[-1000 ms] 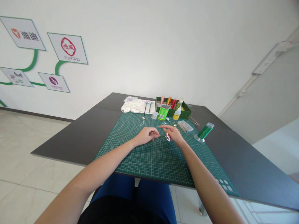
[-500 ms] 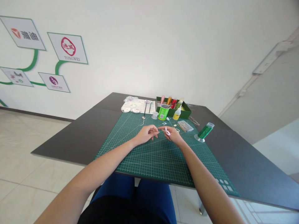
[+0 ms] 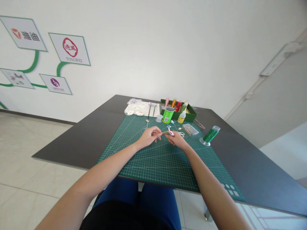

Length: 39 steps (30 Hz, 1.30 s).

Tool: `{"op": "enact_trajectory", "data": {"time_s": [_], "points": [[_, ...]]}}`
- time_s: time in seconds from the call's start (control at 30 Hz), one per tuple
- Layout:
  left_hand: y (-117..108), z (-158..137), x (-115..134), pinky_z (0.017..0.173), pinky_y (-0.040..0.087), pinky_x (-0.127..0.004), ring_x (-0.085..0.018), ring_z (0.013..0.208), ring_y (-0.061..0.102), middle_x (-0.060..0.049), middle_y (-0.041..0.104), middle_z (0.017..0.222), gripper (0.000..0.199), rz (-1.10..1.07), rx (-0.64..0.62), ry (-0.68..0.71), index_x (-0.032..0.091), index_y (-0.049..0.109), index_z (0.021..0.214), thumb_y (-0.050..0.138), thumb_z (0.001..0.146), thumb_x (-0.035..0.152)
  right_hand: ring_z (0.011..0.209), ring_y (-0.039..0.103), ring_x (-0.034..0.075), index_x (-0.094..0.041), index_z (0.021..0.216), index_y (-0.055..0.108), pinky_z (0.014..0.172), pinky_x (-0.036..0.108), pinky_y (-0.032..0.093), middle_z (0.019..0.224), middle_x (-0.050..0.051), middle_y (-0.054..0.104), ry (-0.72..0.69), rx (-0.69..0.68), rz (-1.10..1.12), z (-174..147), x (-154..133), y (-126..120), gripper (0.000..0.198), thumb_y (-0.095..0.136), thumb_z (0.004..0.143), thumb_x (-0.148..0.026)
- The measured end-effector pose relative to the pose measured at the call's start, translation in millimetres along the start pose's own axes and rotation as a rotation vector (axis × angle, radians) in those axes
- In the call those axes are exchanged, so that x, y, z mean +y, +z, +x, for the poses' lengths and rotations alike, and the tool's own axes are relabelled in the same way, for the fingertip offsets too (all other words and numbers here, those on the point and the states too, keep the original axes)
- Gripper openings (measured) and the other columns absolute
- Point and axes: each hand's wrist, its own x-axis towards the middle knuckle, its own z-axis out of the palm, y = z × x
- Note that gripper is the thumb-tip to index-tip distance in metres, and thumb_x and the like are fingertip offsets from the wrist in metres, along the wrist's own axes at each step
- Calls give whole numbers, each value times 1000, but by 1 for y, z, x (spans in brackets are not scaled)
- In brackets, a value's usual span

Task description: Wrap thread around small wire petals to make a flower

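Observation:
Above the green cutting mat (image 3: 153, 163), my two hands are close together. A small pink and white petal flower (image 3: 170, 132) on a thin stem lies between them. My left hand (image 3: 150, 136) is closed, its fingertips pinching the end of the stem. Beside the petals, my right hand (image 3: 177, 139) is closed around the other end of the flower. White-handled scissors (image 3: 181, 134) rest on the mat just beyond my right hand, partly hidden by it.
Behind my hands stand a green can (image 3: 167, 115), a glue bottle (image 3: 182, 116) and a dark green box (image 3: 192, 117) of thread spools. A clear case (image 3: 190, 129) and a green thread spool (image 3: 210, 135) are to the right. Brushes (image 3: 149, 111) lie on white cloth (image 3: 139, 108).
My right hand has turned slightly, with its index finger drawn in, and the flower has tilted up and left. More of the scissors' handles shows. My left hand has shifted slightly.

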Motion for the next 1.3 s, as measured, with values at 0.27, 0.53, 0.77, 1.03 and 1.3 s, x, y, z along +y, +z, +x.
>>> {"op": "enact_trajectory", "data": {"time_s": [0.27,0.53,0.77,1.03,1.3], "points": [[0,-1,3,47,42,-19,-7,48,53,-2,68,70,27,12,41,0,13,58,90,66,89,38,35,33,8,-6,113,71,40,22,25,40,-10,41,31,-80,2,2,4,0,48,58,83,-41],[-1,0,3,46,41,-18,-8,49,54,-4,69,70,28,49,94,8,13,60,90,66,89,40,35,31,8,-4,117,69,40,22,23,39,-10,40,45,-130,-33,1,2,0,51,57,85,-42],[-3,0,1,47,42,-20,-8,49,52,-4,69,70,26,74,138,29,13,61,91,64,90,39,36,32,8,-5,119,68,42,22,25,40,-11,38,41,-179,-44,-1,-1,0,51,55,87,-43],[-4,0,2,47,43,-20,-9,49,53,-4,69,71,25,68,153,34,14,62,91,63,90,39,37,32,8,-6,119,69,43,22,24,41,-11,38,40,-190,-42,-2,-3,1,49,55,88,-43],[-4,0,3,47,43,-20,-9,50,53,-4,69,72,25,61,166,42,14,62,91,63,90,38,38,32,8,-6,119,69,44,22,26,41,-11,39,42,-202,-54,-4,-7,2,49,56,88,-43]]}}
